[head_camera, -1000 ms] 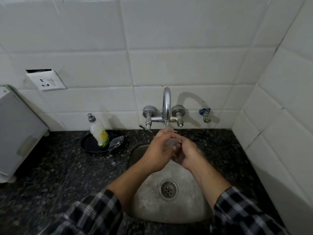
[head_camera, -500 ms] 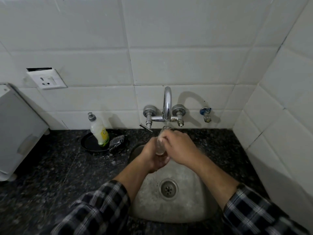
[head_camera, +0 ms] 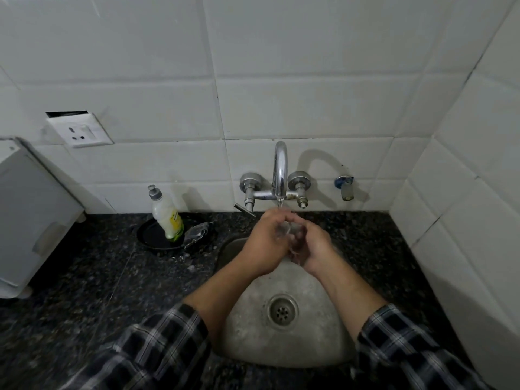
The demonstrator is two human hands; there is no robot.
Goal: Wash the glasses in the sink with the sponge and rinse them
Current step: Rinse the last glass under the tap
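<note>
Steel basin sink (head_camera: pixel 253 347): lying at 6 o'clock in the head view.
Clear drinking glass (head_camera: pixel 284 231): sitting between both hands over the sink's 12 o'clock edge, under water running from the curved chrome tap (head_camera: pixel 280 170).
Left hand (head_camera: pixel 261 243): curling round the glass from 9 o'clock.
Right hand (head_camera: pixel 316 249): gripping the glass from 3 o'clock, fingers curled.
White-and-yellow plastic soap bottle (head_camera: pixel 166 218): standing in a round black dish (head_camera: pixel 149 237), 9 o'clock of the hands.

We're looking at a dark speckled stone counter (head_camera: pixel 84 277) running up to the tiled wall. A worn metal sink (head_camera: pixel 281 353) is sunk into it on the right side. Back by the wall sits a shallow black dish (head_camera: pixel 149 237) with a soap bottle (head_camera: pixel 167 215) standing in it, and a crumpled greyish bundle (head_camera: pixel 198 232) touches the dish's right edge. A white box (head_camera: pixel 28 215) sits at the far left.
</note>
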